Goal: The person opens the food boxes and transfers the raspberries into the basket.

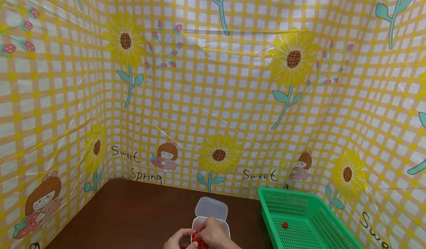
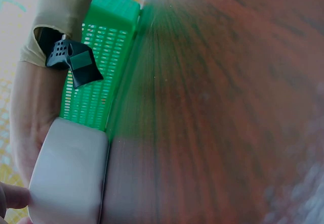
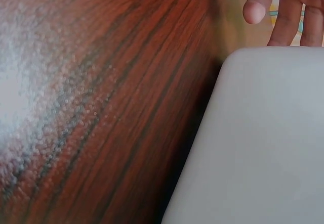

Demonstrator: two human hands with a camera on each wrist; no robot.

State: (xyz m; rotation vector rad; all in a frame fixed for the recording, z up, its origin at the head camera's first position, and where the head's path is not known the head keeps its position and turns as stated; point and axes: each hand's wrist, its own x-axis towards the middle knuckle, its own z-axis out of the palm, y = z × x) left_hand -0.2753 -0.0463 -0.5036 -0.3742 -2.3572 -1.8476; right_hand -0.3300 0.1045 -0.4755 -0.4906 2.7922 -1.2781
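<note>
A white plastic container point(image 1: 227, 226) stands near the front of the table, with small red pieces point(image 1: 199, 242) in its near left part. My left hand point(image 1: 178, 240) holds the container's left side with bent fingers; in the left wrist view one fingertip point(image 2: 17, 196) touches its wall. Over the container, my right hand point(image 1: 213, 233) reaches in with bent fingers at the red pieces. Its fingertips are partly hidden, so whether they pinch a piece is unclear. In the right wrist view, fingers point(image 3: 287, 19) show beyond the container wall point(image 3: 263, 133).
A translucent lid point(image 1: 212, 209) lies just behind the container. To the right stands a green perforated basket point(image 1: 263, 204) with one small red piece point(image 1: 285, 225) on its bottom. The brown table point(image 1: 149, 212) is surrounded by a checked, flower-printed curtain point(image 1: 213, 93).
</note>
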